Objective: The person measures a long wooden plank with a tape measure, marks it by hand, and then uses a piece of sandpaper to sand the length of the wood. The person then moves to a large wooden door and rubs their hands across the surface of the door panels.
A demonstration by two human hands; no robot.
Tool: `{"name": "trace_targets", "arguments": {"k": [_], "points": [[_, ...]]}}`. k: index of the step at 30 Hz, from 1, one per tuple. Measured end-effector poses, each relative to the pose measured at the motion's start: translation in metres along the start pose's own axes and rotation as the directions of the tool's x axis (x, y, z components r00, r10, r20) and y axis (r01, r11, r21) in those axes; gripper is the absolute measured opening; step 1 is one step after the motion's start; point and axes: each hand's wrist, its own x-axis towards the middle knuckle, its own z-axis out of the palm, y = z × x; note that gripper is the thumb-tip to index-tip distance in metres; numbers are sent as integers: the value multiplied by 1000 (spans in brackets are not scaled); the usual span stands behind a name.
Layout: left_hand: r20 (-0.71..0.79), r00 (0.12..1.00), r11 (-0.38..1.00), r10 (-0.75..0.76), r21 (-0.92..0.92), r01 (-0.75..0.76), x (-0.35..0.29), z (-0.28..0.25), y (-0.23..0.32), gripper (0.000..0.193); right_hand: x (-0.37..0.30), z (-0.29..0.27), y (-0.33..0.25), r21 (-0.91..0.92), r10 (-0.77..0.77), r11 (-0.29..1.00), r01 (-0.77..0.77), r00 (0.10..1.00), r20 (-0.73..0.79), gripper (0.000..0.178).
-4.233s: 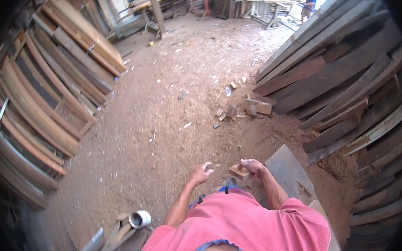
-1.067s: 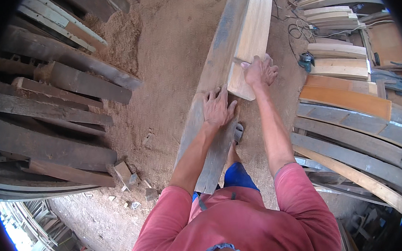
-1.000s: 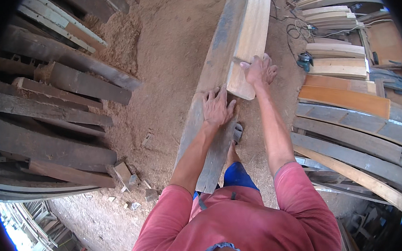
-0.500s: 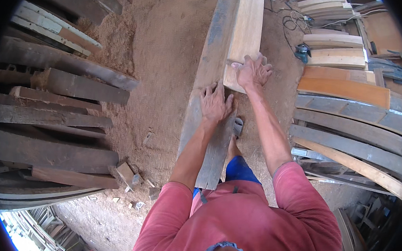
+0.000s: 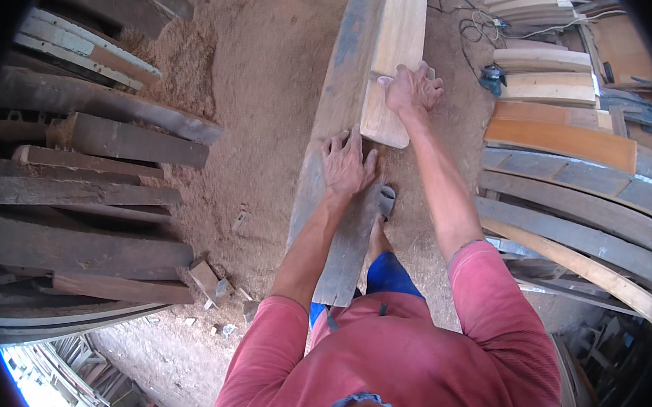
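Note:
A long pale board (image 5: 397,28) lies on a longer, weathered grey-brown plank (image 5: 353,46) that runs away from my body. My left hand (image 5: 347,164) rests on the grey plank near the pale board's near end, fingers spread and thumb out. My right hand (image 5: 413,91) presses on the pale board farther up, its fingers curled down over something mostly hidden beneath them. A thin line crosses the board beside the right thumb; I cannot tell whether it is an edge of what I hold or a shadow.
Stacked dark beams (image 5: 94,235) line the left side. On the right are piled curved planks (image 5: 563,141), with a teal power tool (image 5: 493,78) and its cable (image 5: 473,30) beside them. Small wood offcuts (image 5: 206,280) lie on the sawdust-covered ground (image 5: 258,95).
My right hand has slid a little farther away along the pale board, and the thin line beside its thumb has shifted with it. My left hand stays nearly in place.

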Motion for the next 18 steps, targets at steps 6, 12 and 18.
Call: {"name": "trace_targets", "arguments": {"k": [6,12,18], "points": [[-44,999,999,27,32,-25,5,-3,-2,71,-13,8,10,37,-54,998,54,998,-20,45],[-47,999,1000,10,24,-8,-1,-1,-2,71,-10,13,6,25,-85,996,87,993,-81,40],[-41,999,999,2,41,0,0,-5,5,69,113,-13,-9,-38,-29,999,28,1000,-1,44]]}}
